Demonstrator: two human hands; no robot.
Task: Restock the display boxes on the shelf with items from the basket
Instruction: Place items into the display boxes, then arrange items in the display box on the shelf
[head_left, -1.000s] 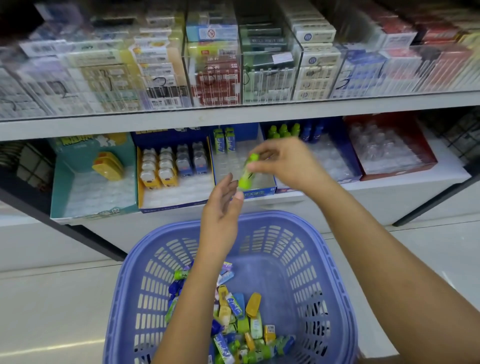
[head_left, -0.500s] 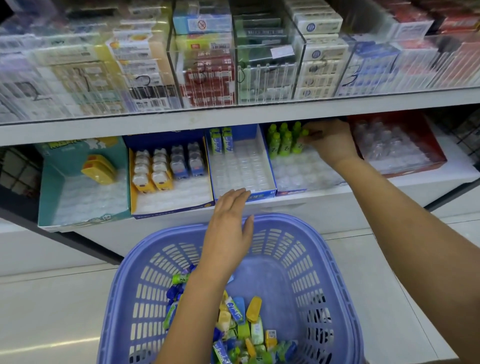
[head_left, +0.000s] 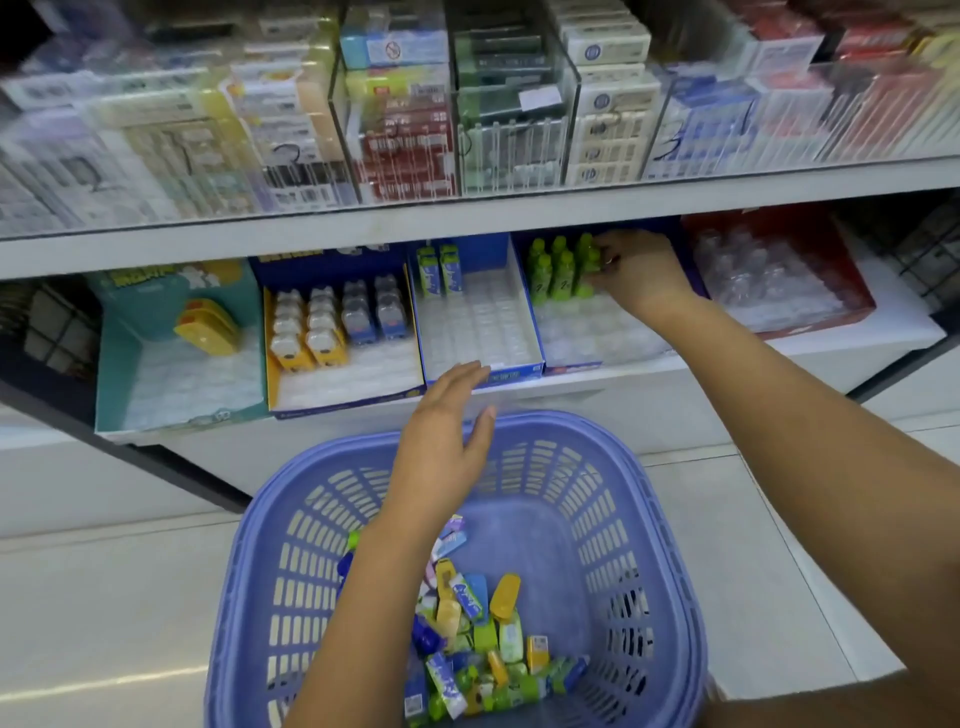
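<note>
Where right grip (head_left: 641, 273) pinches, green bottle (head_left: 586, 264) upright

display boxes (head_left: 519, 372) on the lower shelf: five, in a row from nine o'clock to two o'clock. green bottles (head_left: 563, 273), one o'clock: six showing, two rows of three, the rightmost partly hidden. blue-and-green packs (head_left: 441, 270), twelve o'clock: two, side by side. yellow-based dispensers (head_left: 322, 332), eleven o'clock: two columns; blue-based dispensers (head_left: 366, 317) beside them: two columns; number per column unclear. yellow cases (head_left: 208, 327), ten o'clock: stacked, count unclear. basket (head_left: 311, 571), six o'clock: one. loose items (head_left: 483, 649) in it: heaped, too overlapped to count. hands: two, left hand (head_left: 441, 447) and right hand (head_left: 639, 270).
</note>
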